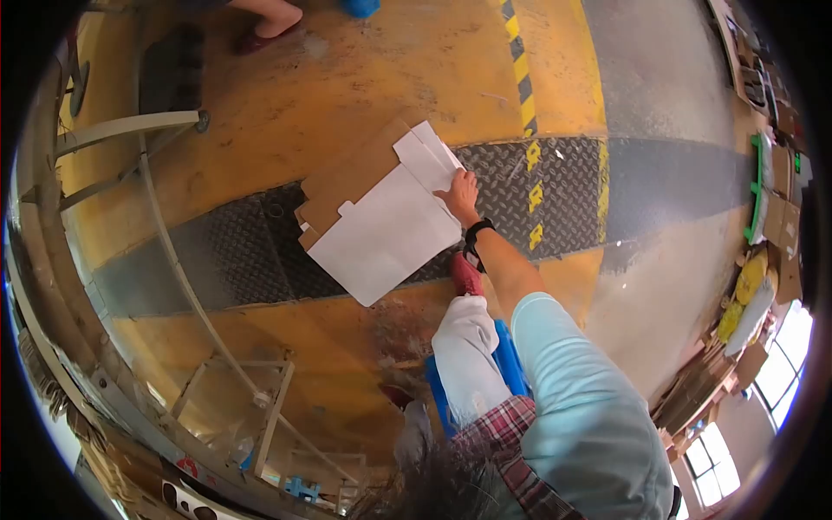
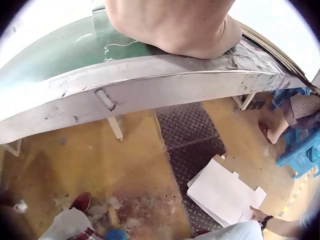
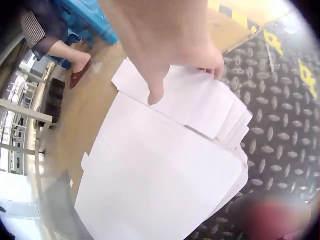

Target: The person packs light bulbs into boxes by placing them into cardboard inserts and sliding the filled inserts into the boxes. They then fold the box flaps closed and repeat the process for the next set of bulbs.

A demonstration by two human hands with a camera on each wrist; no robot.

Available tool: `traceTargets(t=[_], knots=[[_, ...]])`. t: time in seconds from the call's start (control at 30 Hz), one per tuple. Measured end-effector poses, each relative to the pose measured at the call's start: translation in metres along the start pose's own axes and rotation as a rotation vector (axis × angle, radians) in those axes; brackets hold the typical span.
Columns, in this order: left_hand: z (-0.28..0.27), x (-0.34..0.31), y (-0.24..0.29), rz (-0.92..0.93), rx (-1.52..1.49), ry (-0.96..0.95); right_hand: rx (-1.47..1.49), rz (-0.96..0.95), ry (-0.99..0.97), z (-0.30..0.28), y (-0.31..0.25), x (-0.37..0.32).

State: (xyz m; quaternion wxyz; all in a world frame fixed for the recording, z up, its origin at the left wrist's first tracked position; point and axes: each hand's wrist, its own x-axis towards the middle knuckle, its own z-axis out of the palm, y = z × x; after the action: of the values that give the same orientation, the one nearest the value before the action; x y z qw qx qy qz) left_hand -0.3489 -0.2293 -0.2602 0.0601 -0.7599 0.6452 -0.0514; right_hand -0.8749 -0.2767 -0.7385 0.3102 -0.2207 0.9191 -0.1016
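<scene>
A small stack of flat carton blanks (image 1: pixel 386 230), white on the upper side, lies on the floor. My right hand (image 1: pixel 462 195) is at its right edge. In the right wrist view, the thumb (image 3: pixel 156 92) lies over the white flap (image 3: pixel 192 95) while the other fingers bend round the far edge, grasping the blanks. My left hand (image 2: pixel 172 25) is at the edge of a green-topped table (image 2: pixel 127 50), high above the floor. Its fingers are hidden from the left wrist view, so I cannot tell how they lie. The head view does not show this hand.
Under the blanks runs a dark diamond-pattern metal plate (image 1: pixel 563 186) set in the yellow floor. I sit on a blue stool (image 1: pixel 511 360). Another person's foot (image 1: pixel 277 17) is at the far left. Metal frames (image 1: pixel 277 407) stand on the left, cartons (image 1: pixel 784 243) on the right.
</scene>
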Motion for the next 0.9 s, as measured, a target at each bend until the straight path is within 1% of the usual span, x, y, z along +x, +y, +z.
traceTargets(t=[0.03, 0.07, 0.17, 0.2, 0.3, 0.33, 0.4, 0.43, 0.47, 0.53, 0.57, 0.6, 0.63, 0.7, 0.73, 0.77, 0.8, 0.83, 0.87, 0.9], knots=[[0.000, 0.000, 0.002, -0.006, 0.001, -0.002, -0.056, 0.037, 0.017, 0.001, -0.004, 0.002], [-0.001, -0.002, 0.003, -0.010, 0.010, -0.008, -0.066, 0.012, 0.027, 0.000, 0.000, 0.005], [-0.001, -0.007, 0.007, -0.019, 0.008, -0.025, -0.033, -0.005, -0.034, -0.005, 0.012, 0.005], [-0.001, -0.006, 0.007, -0.018, 0.013, -0.036, -0.031, -0.020, -0.012, -0.008, 0.013, 0.002], [-0.003, -0.008, 0.006, -0.019, 0.002, -0.039, -0.075, -0.070, -0.034, -0.017, 0.013, -0.005], [-0.003, -0.009, 0.006, -0.020, -0.005, -0.042, -0.103, -0.183, 0.047, -0.021, 0.015, -0.009], [-0.005, -0.015, 0.003, -0.026, -0.017, -0.042, 0.273, -0.107, -0.268, -0.034, 0.024, -0.009], [-0.006, -0.016, 0.002, -0.031, -0.033, -0.036, 0.459, -0.076, -0.433, -0.051, 0.010, -0.014], [-0.006, -0.018, 0.001, -0.035, -0.041, -0.037, 0.402, -0.068, -0.494, -0.070, -0.002, -0.024], [-0.008, -0.021, -0.002, -0.044, -0.072, -0.016, 0.375, -0.242, -0.446, -0.065, -0.001, -0.034], [-0.007, -0.022, -0.003, -0.044, -0.096, -0.001, 0.879, -0.211, -0.580, -0.088, -0.027, -0.059], [-0.007, -0.022, -0.006, -0.048, -0.124, 0.014, 0.823, -0.241, -0.561, -0.107, -0.050, -0.073], [-0.007, -0.023, -0.007, -0.046, -0.153, 0.028, 0.597, -0.300, -0.470, -0.126, -0.067, -0.085], [-0.011, -0.023, -0.010, -0.040, -0.217, 0.052, 0.442, -0.434, -0.370, -0.149, -0.084, -0.109], [-0.014, -0.023, -0.014, -0.032, -0.253, 0.062, 0.384, -0.523, -0.255, -0.166, -0.090, -0.125], [-0.019, -0.025, -0.020, -0.026, -0.289, 0.074, 0.424, -0.501, -0.290, -0.200, -0.100, -0.148], [-0.027, -0.026, -0.026, -0.018, -0.331, 0.084, 0.364, -0.424, -0.279, -0.228, -0.102, -0.164], [-0.034, -0.027, -0.030, -0.010, -0.381, 0.096, 0.462, -0.421, -0.255, -0.270, -0.104, -0.191], [-0.041, -0.028, -0.031, -0.009, -0.448, 0.104, 0.530, -0.414, -0.230, -0.302, -0.095, -0.211], [-0.053, -0.031, -0.033, -0.003, -0.536, 0.112, 0.668, -0.415, -0.237, -0.345, -0.090, -0.240]])
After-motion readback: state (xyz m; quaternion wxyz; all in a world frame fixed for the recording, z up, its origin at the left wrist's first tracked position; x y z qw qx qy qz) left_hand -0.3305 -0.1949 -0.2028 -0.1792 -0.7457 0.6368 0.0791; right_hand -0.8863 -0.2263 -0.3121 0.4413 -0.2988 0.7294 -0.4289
